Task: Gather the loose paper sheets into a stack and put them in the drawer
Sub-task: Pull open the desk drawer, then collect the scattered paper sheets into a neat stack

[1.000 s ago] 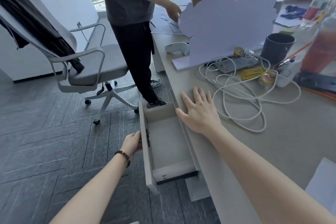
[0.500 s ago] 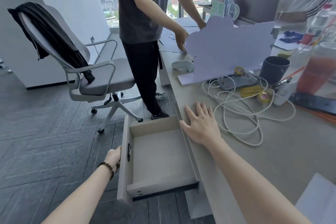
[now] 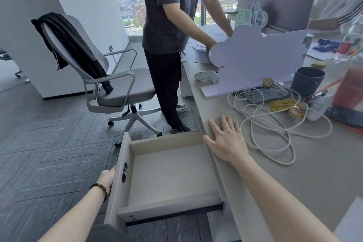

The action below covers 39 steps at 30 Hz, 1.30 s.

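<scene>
drawer [image 3: 172, 171] open, nothing inside — left hand [image 3: 107, 178] grips its front, right hand [image 3: 225, 139] flat on desk [image 3: 314, 173].

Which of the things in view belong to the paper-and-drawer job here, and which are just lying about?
Part of the job: open drawer, left hand on its front, right hand flat on the desk, paper sheet at the near corner.

Lying about: white cable, dark cup, office chair, cloud-shaped board.

The beige drawer [image 3: 170, 173] stands pulled out from under the desk edge, holding nothing.
</scene>
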Available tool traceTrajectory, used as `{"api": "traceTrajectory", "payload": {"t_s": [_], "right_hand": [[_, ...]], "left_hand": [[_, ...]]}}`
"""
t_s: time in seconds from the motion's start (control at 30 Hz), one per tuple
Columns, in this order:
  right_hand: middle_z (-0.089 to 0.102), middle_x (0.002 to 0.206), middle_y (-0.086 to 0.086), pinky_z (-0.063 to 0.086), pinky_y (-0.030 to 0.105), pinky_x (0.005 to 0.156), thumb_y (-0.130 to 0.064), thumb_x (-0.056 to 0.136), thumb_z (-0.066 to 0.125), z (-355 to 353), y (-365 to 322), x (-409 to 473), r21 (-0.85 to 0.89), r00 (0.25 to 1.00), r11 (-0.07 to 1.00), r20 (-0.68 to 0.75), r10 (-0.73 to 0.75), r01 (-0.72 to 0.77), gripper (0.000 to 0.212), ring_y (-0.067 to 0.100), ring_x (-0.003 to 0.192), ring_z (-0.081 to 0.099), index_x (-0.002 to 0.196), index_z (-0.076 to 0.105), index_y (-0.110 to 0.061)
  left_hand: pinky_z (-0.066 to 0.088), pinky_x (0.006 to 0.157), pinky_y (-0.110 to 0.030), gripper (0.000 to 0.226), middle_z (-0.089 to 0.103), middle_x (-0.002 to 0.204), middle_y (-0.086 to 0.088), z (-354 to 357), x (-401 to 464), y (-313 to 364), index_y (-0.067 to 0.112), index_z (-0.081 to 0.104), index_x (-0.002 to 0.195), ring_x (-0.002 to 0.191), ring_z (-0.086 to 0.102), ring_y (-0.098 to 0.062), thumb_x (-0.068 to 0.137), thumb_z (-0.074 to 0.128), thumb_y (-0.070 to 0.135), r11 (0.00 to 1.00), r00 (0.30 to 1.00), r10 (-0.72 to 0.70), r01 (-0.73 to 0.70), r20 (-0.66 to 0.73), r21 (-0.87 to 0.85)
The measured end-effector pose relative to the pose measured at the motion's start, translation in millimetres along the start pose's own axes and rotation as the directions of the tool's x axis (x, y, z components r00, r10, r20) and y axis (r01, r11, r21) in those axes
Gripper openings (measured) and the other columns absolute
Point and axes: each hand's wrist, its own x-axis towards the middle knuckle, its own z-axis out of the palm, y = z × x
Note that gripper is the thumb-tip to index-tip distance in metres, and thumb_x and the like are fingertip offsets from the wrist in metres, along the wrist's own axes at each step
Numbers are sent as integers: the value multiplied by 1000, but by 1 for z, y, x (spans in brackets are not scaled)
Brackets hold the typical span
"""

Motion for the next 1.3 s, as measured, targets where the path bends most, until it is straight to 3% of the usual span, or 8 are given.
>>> {"api": "traceTrajectory", "payload": {"t_s": [0.43,0.63,0.77,0.83,0.9,1.0,1.17,1.3], "right_hand": [[14,165,15,0,48,125,-63,93,25,4,1,2,-34,1000,999,-9,-8,7,68,30,154,3,155,23,-35],[11,166,16,-1,48,125,-63,93,25,2,0,2,-31,1000,1000,12,-4,5,69,30,154,1,157,21,-35],[13,165,18,0,48,125,-62,95,28,2,-3,-1,-33,1000,999,-2,-3,3,70,33,154,4,157,22,-32],[17,164,20,2,49,125,-61,96,30,0,-4,-3,-30,1000,1000,-11,1,-2,69,36,153,8,156,26,-28],[21,162,23,3,48,125,-61,97,32,-3,-7,-6,-30,1000,999,-26,15,-16,68,38,152,12,155,30,-24],[34,156,25,11,48,125,-57,98,37,-7,-9,-10,-25,995,1000,-98,14,-16,65,39,149,24,149,41,-17],[42,153,19,14,43,123,-44,100,43,-25,-11,-20,20,990,999,-138,27,-25,55,34,146,32,146,46,-14],[43,153,16,15,42,123,-42,100,46,-46,-9,-35,103,983,994,-177,53,-35,52,30,145,34,145,48,-16]], "left_hand": [[47,72,-35,51,66,86,-24,-6,-9,5,-18,64,102,76,63,-30,94,61,32,997,1000,-11,12,-19,72],[49,72,-37,46,66,80,-23,-6,-9,4,-16,65,95,70,61,-30,92,63,30,1000,999,-16,16,-34,15],[46,45,-20,29,58,59,-16,-3,-21,11,-2,61,68,46,52,-23,90,63,17,999,997,-12,10,-75,-38],[39,39,-16,26,55,62,-11,-2,-24,23,8,54,65,43,50,-19,90,58,10,994,992,18,-31,-123,-103],[45,53,-25,16,56,76,-11,-5,-34,41,11,55,70,56,52,-20,85,59,15,978,982,52,-87,-180,-191],[48,74,-36,14,60,73,-10,-5,-46,63,13,60,73,70,56,-25,78,59,25,969,957,156,-197,-245,-152],[53,77,-40,16,72,86,-7,11,-98,97,17,66,86,85,68,-30,87,56,28,887,866,444,-462,-230,-28],[58,84,-43,13,73,92,-9,42,-136,125,16,68,89,89,69,-25,92,55,17,827,841,535,-540,-74,-156]]}}
